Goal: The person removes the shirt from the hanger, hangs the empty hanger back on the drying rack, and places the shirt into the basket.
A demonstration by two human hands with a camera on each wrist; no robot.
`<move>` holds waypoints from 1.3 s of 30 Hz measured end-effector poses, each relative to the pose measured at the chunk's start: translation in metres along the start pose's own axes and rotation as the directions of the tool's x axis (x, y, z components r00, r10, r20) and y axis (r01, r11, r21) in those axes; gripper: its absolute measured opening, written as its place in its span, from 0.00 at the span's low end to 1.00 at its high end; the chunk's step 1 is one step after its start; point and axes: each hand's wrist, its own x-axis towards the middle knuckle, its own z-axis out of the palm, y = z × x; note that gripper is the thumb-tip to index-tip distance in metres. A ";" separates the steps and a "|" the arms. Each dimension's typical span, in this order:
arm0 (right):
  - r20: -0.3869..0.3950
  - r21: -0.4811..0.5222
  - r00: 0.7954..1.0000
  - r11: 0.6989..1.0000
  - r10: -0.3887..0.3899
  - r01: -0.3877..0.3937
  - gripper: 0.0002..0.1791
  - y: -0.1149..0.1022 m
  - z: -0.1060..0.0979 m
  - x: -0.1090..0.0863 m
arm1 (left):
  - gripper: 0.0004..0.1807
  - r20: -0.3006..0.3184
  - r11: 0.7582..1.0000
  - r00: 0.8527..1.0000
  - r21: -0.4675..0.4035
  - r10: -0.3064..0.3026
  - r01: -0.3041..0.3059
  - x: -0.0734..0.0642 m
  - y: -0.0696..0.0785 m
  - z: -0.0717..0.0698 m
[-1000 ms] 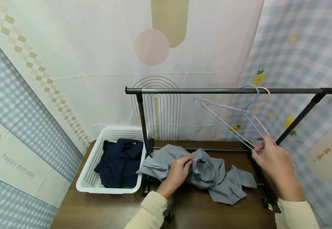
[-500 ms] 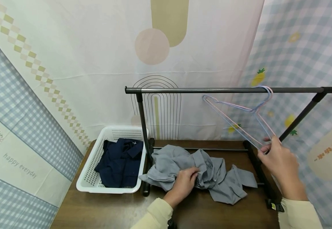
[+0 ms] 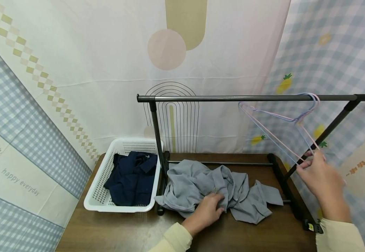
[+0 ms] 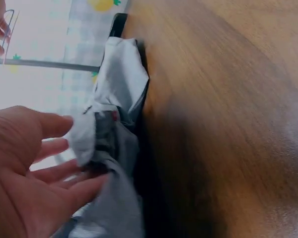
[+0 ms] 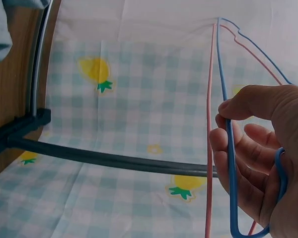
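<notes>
A crumpled grey garment (image 3: 185,182) lies on the table across the foot of a black clothes rack (image 3: 220,98). At its front edge is my left hand (image 3: 206,211); in the left wrist view its thumb stands apart from loosely bent fingers, with the cloth by the fingertips. Two clothes hangers, one blue (image 5: 231,163) and one pink (image 5: 209,124), hang by their hooks from the rack's top bar near its right end. My right hand (image 3: 324,182) holds the blue hanger's lower right corner between thumb and fingers. The pink hanger runs close behind the fingertips.
Left of the rack, a white plastic basket (image 3: 89,196) holds a navy garment (image 3: 133,182). Slanted posts support the rack at both ends. A printed curtain (image 3: 107,52) closes off the back and sides. Brown tabletop (image 3: 107,231) shows in front.
My right hand has moved right, sliding both hangers along the bar. The left hand has come down and toward the right over the grey garment, letting its raised fold sink.
</notes>
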 end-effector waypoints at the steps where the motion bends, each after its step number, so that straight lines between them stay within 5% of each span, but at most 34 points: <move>1: 0.001 -0.007 1.000 1.000 0.018 -0.018 0.25 0.001 -0.001 0.000 | 0.24 0.031 1.000 1.000 0.008 -0.001 0.001 -0.001 0.002 -0.001; 4: -0.004 -0.014 0.998 0.998 0.066 -0.066 0.25 0.003 -0.003 -0.001 | 0.26 0.096 0.999 0.995 0.037 -0.001 -0.003 -0.003 0.009 -0.009; 6: -0.021 -0.011 0.998 0.998 0.067 -0.068 0.25 0.005 -0.003 -0.002 | 0.26 0.082 0.998 0.996 0.057 0.019 -0.024 -0.005 0.013 -0.017; 10: -0.064 -0.010 0.998 1.000 0.029 -0.030 0.27 0.006 0.000 -0.003 | 0.23 -0.100 0.986 0.989 0.133 0.111 -0.098 -0.007 0.015 -0.040; 16: -0.268 -0.064 0.961 0.996 -0.071 0.056 0.39 0.002 0.010 -0.015 | 0.26 -0.373 0.974 0.910 0.198 0.181 -0.113 -0.011 -0.011 -0.076; 20: -0.435 -0.113 0.887 0.986 -0.157 0.119 0.42 -0.006 0.017 -0.028 | 0.33 -0.433 0.981 0.891 0.185 0.140 -0.064 -0.015 -0.036 -0.091; 28: -0.677 -0.161 0.646 0.928 -0.353 0.337 0.32 -0.034 0.026 -0.045 | 0.43 -0.350 0.988 0.936 0.154 0.028 0.029 -0.024 -0.062 -0.092; 31: -0.724 -0.134 0.547 0.864 -0.420 0.485 0.26 -0.053 0.033 -0.049 | 0.46 -0.301 0.987 0.953 0.141 -0.029 0.074 -0.026 -0.066 -0.088; 33: -0.717 -0.111 0.504 0.792 -0.482 0.600 0.25 -0.062 0.042 -0.052 | 0.49 -0.274 0.986 0.961 0.141 -0.049 0.090 -0.026 -0.068 -0.085; 35: -0.678 -0.079 0.499 0.728 -0.540 0.681 0.25 -0.067 0.055 -0.055 | 0.50 -0.252 0.986 0.966 0.136 -0.057 0.094 -0.025 -0.071 -0.080; 36: -0.646 -0.052 0.519 0.711 -0.560 0.702 0.26 -0.067 0.063 -0.057 | 0.51 -0.244 0.987 0.968 0.134 -0.056 0.091 -0.024 -0.072 -0.077; 39: -0.505 0.047 0.635 0.716 -0.584 0.696 0.30 -0.062 0.087 -0.062 | 0.51 -0.210 0.990 0.976 0.117 -0.055 0.081 -0.021 -0.077 -0.065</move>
